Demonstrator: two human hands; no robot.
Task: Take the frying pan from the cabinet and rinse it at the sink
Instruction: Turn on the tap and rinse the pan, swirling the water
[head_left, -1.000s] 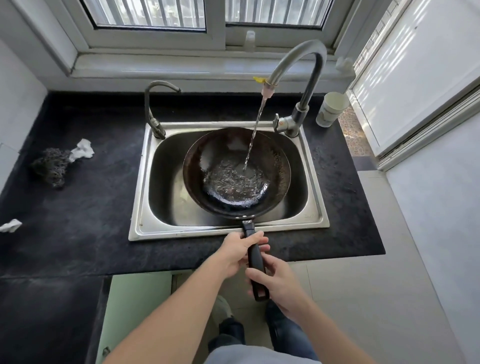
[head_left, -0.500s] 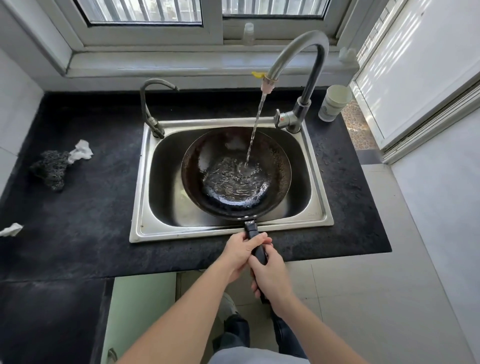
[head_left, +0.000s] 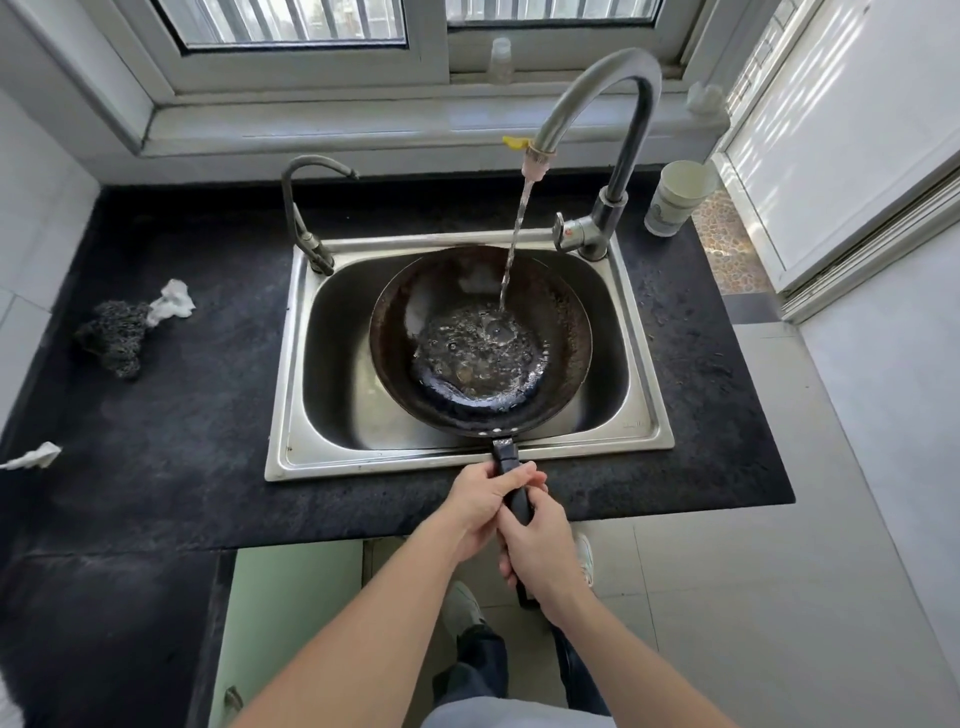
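The dark frying pan (head_left: 563, 332) sits in the steel sink (head_left: 291, 457), its black handle pointing toward me over the front rim. Water runs from the tall curved faucet (head_left: 613, 78) into the pan and pools in its bottom. My left hand (head_left: 480, 499) grips the handle near the pan. Just behind it, my right hand (head_left: 535, 545) grips the handle's lower part, and the two hands touch. Most of the handle is hidden by my hands.
A smaller faucet (head_left: 304, 208) stands at the sink's back left. A steel wool pad (head_left: 114, 335) and crumpled tissues (head_left: 174, 304) lie on the black counter (head_left: 156, 441) to the left. A paper cup (head_left: 675, 197) stands at the back right. A green cabinet (head_left: 291, 613) is below.
My right hand has slid up the handle to close against my left hand. More water has pooled in the pan. The view has shifted slightly.
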